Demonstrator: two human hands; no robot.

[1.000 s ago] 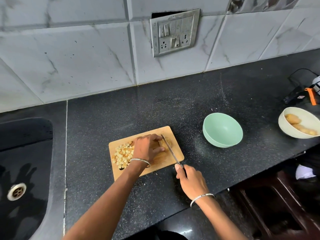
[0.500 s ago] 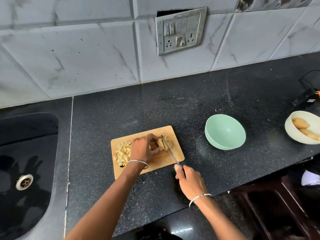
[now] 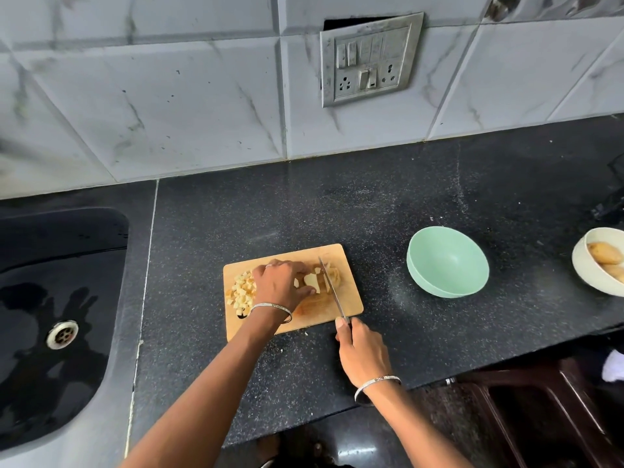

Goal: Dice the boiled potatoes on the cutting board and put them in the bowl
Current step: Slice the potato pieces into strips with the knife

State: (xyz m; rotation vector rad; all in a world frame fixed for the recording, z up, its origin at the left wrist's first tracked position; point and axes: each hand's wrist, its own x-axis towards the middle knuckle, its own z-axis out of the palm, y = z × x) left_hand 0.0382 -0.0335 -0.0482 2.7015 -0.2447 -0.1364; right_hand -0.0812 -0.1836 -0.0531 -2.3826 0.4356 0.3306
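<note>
Potato slices (image 3: 312, 282) are lying near the middle of the cutting board (image 3: 351, 298), where a person's left hand (image 3: 280, 285) is curling its fingers over them and pinning them down. The right hand (image 3: 363, 352) is clamping its fingers round the handle of a knife (image 3: 332, 292), whose blade is crossing the slices. Finished cubes (image 3: 241, 292) are piling up at the board's left end, just beside the left hand. The green bowl (image 3: 439, 292) is sitting to the right, well apart from the board and holding nothing, so no dice are going in yet. Whole potatoes (image 3: 604, 253) are waiting in a white bowl (image 3: 579, 268) at the far right. Cutting well here is likely meaning tucked fingertips, even crosswise strokes and light pressure, since boiled potato is probably crumbling easily. No brand, label or readable writing is showing anywhere, not even on the metal switch plate (image 3: 369, 59) on the tiled wall.
</note>
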